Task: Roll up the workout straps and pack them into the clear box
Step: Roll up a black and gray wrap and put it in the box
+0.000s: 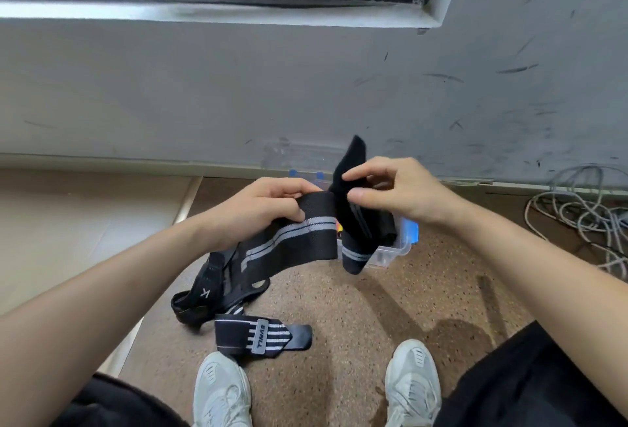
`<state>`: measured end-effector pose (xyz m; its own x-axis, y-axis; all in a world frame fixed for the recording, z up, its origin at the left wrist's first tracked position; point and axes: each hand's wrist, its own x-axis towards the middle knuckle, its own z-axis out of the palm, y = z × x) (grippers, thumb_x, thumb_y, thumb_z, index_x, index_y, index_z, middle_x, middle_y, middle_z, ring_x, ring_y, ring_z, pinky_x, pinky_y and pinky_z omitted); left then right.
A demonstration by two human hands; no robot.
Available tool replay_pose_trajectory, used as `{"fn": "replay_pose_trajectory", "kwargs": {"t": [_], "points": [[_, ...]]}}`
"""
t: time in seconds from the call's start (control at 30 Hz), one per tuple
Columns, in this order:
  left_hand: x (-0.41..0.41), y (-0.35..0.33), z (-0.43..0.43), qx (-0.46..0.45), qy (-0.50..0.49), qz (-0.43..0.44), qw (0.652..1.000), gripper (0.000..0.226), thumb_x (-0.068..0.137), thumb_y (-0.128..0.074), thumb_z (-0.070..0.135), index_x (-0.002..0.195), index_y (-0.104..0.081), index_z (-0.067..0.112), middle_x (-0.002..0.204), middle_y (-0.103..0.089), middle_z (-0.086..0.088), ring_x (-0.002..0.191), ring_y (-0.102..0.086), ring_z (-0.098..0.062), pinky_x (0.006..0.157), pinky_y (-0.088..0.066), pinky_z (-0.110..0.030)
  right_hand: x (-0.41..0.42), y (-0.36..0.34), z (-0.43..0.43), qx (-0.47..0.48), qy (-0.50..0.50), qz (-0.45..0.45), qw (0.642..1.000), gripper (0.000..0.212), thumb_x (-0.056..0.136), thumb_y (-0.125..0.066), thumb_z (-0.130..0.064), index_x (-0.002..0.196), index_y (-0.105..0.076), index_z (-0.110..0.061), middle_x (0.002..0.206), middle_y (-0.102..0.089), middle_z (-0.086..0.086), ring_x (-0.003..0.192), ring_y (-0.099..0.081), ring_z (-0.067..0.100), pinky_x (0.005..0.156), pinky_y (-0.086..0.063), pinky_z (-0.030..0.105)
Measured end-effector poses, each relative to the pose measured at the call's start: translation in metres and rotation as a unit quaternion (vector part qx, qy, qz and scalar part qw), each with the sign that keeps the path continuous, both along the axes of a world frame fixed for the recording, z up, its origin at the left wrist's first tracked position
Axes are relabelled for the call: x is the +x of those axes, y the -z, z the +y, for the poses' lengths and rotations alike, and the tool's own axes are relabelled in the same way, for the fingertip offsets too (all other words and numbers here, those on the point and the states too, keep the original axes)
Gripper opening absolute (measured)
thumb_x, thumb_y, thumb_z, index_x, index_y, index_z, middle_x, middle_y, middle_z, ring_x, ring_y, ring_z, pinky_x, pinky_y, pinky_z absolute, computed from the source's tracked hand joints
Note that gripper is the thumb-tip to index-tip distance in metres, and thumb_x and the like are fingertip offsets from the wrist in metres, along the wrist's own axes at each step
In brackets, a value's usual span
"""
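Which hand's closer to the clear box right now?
Right. The right hand is just above the clear box in this view, pinching the black strap; the left hand grips the same strap off to the box's left.

hands (pixel 339 199) gripping striped strap (pixel 299 239), clear box (pixel 394 253)

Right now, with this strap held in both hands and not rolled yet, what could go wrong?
The held strap is unrolled between left hand and right hand; a loose first turn may unroll. Its tail hangs toward the floor and could snag. The second strap lies beside the left shoe and could get stepped on.
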<state>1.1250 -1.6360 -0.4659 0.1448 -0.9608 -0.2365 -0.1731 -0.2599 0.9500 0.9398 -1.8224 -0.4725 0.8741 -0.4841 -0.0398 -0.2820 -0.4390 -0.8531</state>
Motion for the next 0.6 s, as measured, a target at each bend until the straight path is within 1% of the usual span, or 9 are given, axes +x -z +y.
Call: {"fn": "replay_pose_trajectory", "kwargs": {"t": [0.07, 0.1, 0.2, 0.27, 0.33, 0.4, 0.5, 0.53, 0.6], "points": [[-0.001, -0.001, -0.001, -0.005, 0.021, 0.009, 1.0, 0.042, 0.083, -0.061, 0.009, 0.124, -0.069, 0.011, 0.117, -0.073, -0.02, 0.1, -0.069, -0.019, 0.089, -0.055, -0.03, 0.004, 0.004, 0.015, 0.005, -0.066, 0.022, 0.998, 0.04, 0.079, -0.083, -0.041, 0.116, -0.073, -0.03, 0.111, -0.068, -0.016, 0.11, -0.064, 0.005, 0.096, -0.05, 0.022], [0.0, -0.001, -0.002, -0.009, 0.026, 0.003, 1.0, 0.04, 0.086, -0.062, 0.009, 0.125, -0.069, 0.012, 0.117, -0.072, -0.022, 0.1, -0.069, -0.02, 0.09, -0.055, -0.032, 0.005, 0.006, 0.02, 0.019, -0.081, 0.029, 0.996, 0.034, 0.082, -0.082, -0.037, 0.113, -0.074, -0.027, 0.109, -0.069, -0.013, 0.108, -0.065, 0.006, 0.096, -0.051, 0.024], [0.003, 0.002, 0.0, -0.023, 0.024, -0.039, 0.999, 0.027, 0.092, -0.07, 0.016, 0.119, -0.072, 0.016, 0.109, -0.069, -0.027, 0.093, -0.067, -0.019, 0.086, -0.054, -0.036, 0.002, 0.006, 0.024, 0.072, -0.08, 0.02, 0.994, 0.011, 0.087, -0.079, -0.02, 0.096, -0.075, -0.015, 0.095, -0.075, 0.001, 0.087, -0.07, 0.01, 0.083, -0.056, 0.029], [0.004, 0.005, 0.001, -0.025, 0.016, -0.047, 0.998, 0.022, 0.094, -0.074, 0.015, 0.116, -0.072, 0.013, 0.109, -0.072, -0.024, 0.093, -0.069, -0.019, 0.086, -0.055, -0.035, 0.001, 0.005, 0.024, 0.079, -0.068, 0.005, 0.995, 0.009, 0.088, -0.077, -0.016, 0.09, -0.073, -0.008, 0.082, -0.071, 0.001, 0.075, -0.065, 0.009, 0.072, -0.052, 0.025], [0.003, 0.007, 0.001, -0.018, 0.007, -0.047, 0.999, 0.022, 0.092, -0.076, 0.01, 0.113, -0.071, 0.008, 0.105, -0.077, -0.013, 0.093, -0.072, -0.015, 0.085, -0.057, -0.028, 0.002, 0.003, 0.023, 0.07, -0.036, -0.012, 0.997, 0.013, 0.089, -0.076, -0.017, 0.084, -0.071, -0.006, 0.073, -0.066, -0.003, 0.068, -0.06, 0.007, 0.065, -0.047, 0.023], [0.004, 0.009, 0.002, 0.006, 0.013, -0.05, 0.999, 0.021, 0.088, -0.079, 0.008, 0.108, -0.071, 0.01, 0.102, -0.079, -0.004, 0.092, -0.075, -0.014, 0.082, -0.057, -0.026, 0.002, 0.0, 0.017, 0.075, 0.024, -0.041, 0.996, 0.017, 0.091, -0.074, -0.017, 0.081, -0.069, -0.005, 0.07, -0.064, -0.002, 0.066, -0.058, 0.008, 0.063, -0.046, 0.023], [0.006, 0.018, 0.007, 0.067, 0.041, -0.068, 0.995, 0.026, 0.086, -0.081, 0.007, 0.109, -0.072, 0.014, 0.105, -0.08, -0.003, 0.095, -0.077, -0.016, 0.084, -0.06, -0.028, -0.003, -0.008, 0.001, 0.093, 0.13, -0.089, 0.983, 0.019, 0.091, -0.073, -0.014, 0.086, -0.068, 0.003, 0.074, -0.064, 0.007, 0.067, -0.059, 0.012, 0.059, -0.048, 0.02], [0.006, 0.022, 0.009, 0.089, 0.052, -0.071, 0.992, 0.025, 0.087, -0.08, 0.007, 0.111, -0.072, 0.013, 0.104, -0.08, -0.002, 0.096, -0.077, -0.017, 0.084, -0.06, -0.029, -0.005, -0.01, -0.005, 0.086, 0.156, -0.094, 0.979, 0.018, 0.091, -0.073, -0.013, 0.086, -0.067, 0.003, 0.072, -0.064, 0.006, 0.062, -0.059, 0.01, 0.057, -0.047, 0.017], [0.006, 0.03, 0.012, 0.119, 0.057, -0.066, 0.989, 0.019, 0.09, -0.077, 0.009, 0.109, -0.073, 0.009, 0.098, -0.081, 0.001, 0.092, -0.077, -0.015, 0.078, -0.059, -0.024, -0.01, -0.015, -0.017, 0.081, 0.192, -0.087, 0.974, 0.014, 0.09, -0.074, -0.013, 0.083, -0.068, -0.002, 0.067, -0.063, 0.001, 0.055, -0.058, 0.006, 0.053, -0.047, 0.017]]}}
